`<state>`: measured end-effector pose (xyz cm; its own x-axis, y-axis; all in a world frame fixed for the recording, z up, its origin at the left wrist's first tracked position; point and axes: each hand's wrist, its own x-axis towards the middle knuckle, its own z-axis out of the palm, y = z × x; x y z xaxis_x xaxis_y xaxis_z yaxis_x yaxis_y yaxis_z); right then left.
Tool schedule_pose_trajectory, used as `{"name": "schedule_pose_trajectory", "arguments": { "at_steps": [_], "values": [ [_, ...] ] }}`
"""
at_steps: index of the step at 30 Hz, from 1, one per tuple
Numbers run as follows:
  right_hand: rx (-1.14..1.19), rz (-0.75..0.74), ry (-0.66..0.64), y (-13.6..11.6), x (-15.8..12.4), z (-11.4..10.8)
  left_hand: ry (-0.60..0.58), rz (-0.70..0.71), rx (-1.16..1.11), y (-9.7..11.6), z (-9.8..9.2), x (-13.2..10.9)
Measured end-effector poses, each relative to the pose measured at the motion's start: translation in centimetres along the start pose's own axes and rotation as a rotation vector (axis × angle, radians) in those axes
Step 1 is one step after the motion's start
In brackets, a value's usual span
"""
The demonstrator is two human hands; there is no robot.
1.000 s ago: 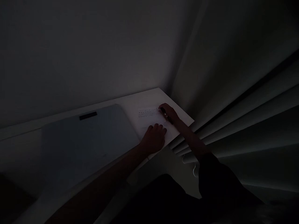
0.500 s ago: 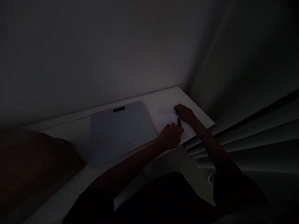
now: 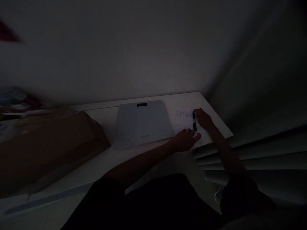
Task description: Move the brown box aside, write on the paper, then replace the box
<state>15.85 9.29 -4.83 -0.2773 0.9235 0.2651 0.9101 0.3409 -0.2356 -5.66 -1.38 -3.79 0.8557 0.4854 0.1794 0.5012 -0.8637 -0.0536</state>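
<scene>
In the dim light, my right hand (image 3: 203,118) grips the upper end of a black marker (image 3: 194,124), its fingers closed around it. The marker stands over a white sheet of paper (image 3: 181,123) that bears rows of small dark marks. My left hand (image 3: 185,140) rests at the near edge of the sheet, just below the marker's lower end. Its thumb is spread away from the bent fingers, and I see nothing in it. Whether the marker's tip touches the paper is too dark to tell.
Left of the paper lies a flat grey bathroom scale (image 3: 144,123) with a small black display. A brown cardboard box (image 3: 55,147) sits farther left on the white table (image 3: 96,167). Behind is a wall (image 3: 134,48); pale curtain folds (image 3: 268,159) hang at the right.
The view has swung left, so more of the box shows and the table sits farther right. The marker's lower end now shows a small gap from my left fingers; my right hand still holds it.
</scene>
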Motion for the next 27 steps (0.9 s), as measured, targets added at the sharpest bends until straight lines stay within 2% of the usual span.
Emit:
{"name": "schedule_pose_trajectory", "arguments": {
  "at_steps": [3, 6, 7, 8, 10, 13, 14, 16, 18, 21, 22, 24, 25, 27],
  "values": [
    [0.096, 0.004, 0.061, 0.3, -0.1, 0.1, 0.099, 0.013, 0.017, 0.4, -1.6, -3.0],
    [0.111, -0.016, 0.146, 0.5, -0.1, 0.0, 0.211, -0.087, 0.055, 0.5, -4.3, -8.1],
    [0.108, -0.009, 0.181, 0.5, -0.1, -0.1, 0.332, -0.115, 0.084, 0.3, -5.3, -10.3],
    [0.104, -0.002, 0.221, 0.5, -0.1, -0.4, 0.46, -0.172, 0.113, 0.1, -6.2, -12.6],
    [0.109, -0.028, 0.298, 0.2, -0.1, -1.1, 0.586, -0.274, 0.19, -0.5, -7.9, -17.6],
    [0.148, -0.124, 0.378, -1.8, 0.0, -2.3, 0.77, -0.614, 0.203, -0.9, -9.3, -25.3],
    [0.205, -0.151, 0.404, -3.1, 0.1, -2.6, 0.867, -0.719, 0.234, -0.9, -9.4, -27.7],
    [0.379, -0.114, 0.438, -6.6, 0.3, -2.8, 0.984, -0.918, 0.399, -0.4, -9.4, -32.1],
    [0.575, -0.104, 0.349, -11.1, 0.5, -2.5, 1.006, -1.16, 0.442, 0.3, -9.3, -35.4],
    [0.792, -0.233, 0.237, -18.7, 0.7, -1.3, 1.15, -1.381, 0.375, 1.1, -9.2, -38.5],
    [0.865, -0.284, 0.197, -21.2, 0.7, -0.9, 1.237, -1.37, 0.319, 1.1, -9.2, -39.1],
    [1.043, -0.402, 0.068, -25.7, 0.9, -0.1, 1.415, -1.224, 0.168, 0.7, -9.2, -40.2],
    [1.085, -0.44, 0.016, -27.8, 1.1, 0.4, 1.44, -1.17, 0.102, 0.3, -9.1, -40.7],
    [1.141, -0.499, -0.04, -31.3, 1.4, 1.4, 1.45, -1.174, -0.008, -0.5, -8.8, -41.8]
  ]
}}
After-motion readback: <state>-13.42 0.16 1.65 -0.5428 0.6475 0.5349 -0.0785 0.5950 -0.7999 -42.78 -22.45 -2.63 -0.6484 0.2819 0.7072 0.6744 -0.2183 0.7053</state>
